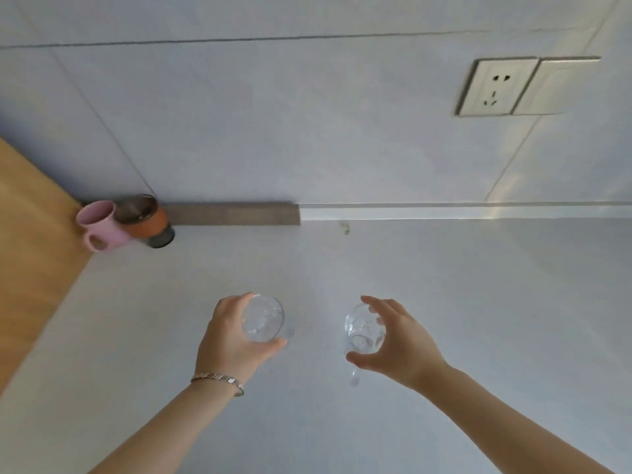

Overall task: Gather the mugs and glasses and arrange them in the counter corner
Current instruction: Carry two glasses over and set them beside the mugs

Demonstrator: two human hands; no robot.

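Observation:
Two clear glasses are in the middle of the white counter [478, 302]. My left hand [229, 340] wraps the left clear glass [263, 319] from its left side, thumb and fingers around the rim. My right hand [400, 340] curls around the right clear glass [362, 331] from the right; this one has a handle showing below it. In the counter corner at far left stand a pink mug [101, 225] and, touching it, a dark glass cup with an orange sleeve [148, 218].
A wooden panel [30, 251] bounds the counter on the left. The tiled wall behind carries a socket and switch plate [513, 85] at upper right. A brown strip [232, 213] runs along the wall base beside the corner cups.

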